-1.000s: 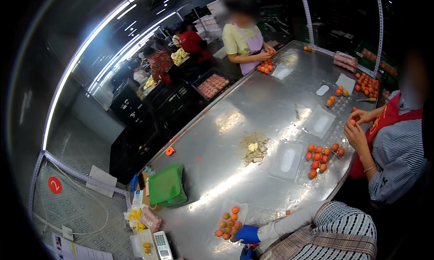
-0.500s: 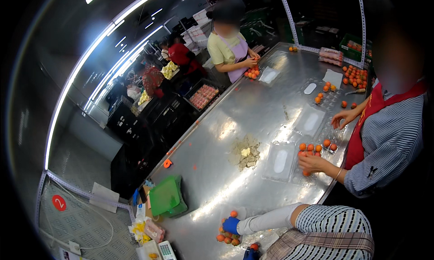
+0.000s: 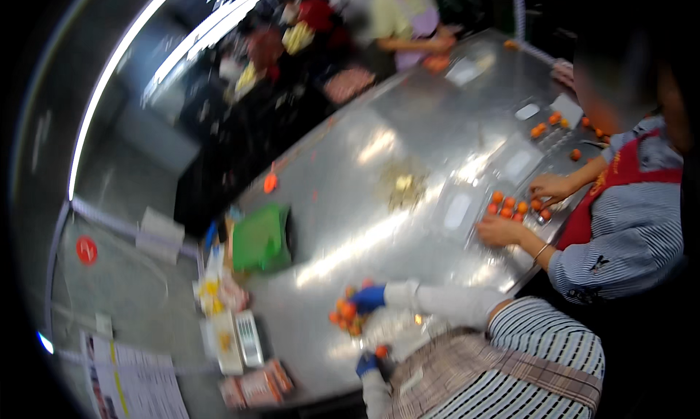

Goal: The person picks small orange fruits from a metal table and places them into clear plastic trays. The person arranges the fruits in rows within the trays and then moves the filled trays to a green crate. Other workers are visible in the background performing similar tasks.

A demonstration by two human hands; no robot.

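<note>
My right hand (image 3: 369, 299), in a blue glove, reaches over a small pile of round orange-red fruit (image 3: 343, 320) on the steel table. Its fingers appear closed around one of them, though blur softens the grip. Closer to my body, the blue-gloved left hand (image 3: 367, 363) has its fingers curled against a single orange-red fruit (image 3: 381, 351). A white sleeve cover (image 3: 452, 302) runs along my right forearm. Some clear plastic packaging lies under and beside the fruit, hard to make out.
A green bin (image 3: 260, 240), a scale (image 3: 249, 339) and a pink-orange package (image 3: 255, 385) stand along the table (image 3: 343, 222). At the right a co-worker's hands (image 3: 503, 229) handle fruit in a clear tray. Another person (image 3: 408, 25) works at the far edge.
The whole view has shifted and blurred, bringing more of my left hand and the scale into sight. The right-hand co-worker's farther hand has come down onto the tray's fruit.
</note>
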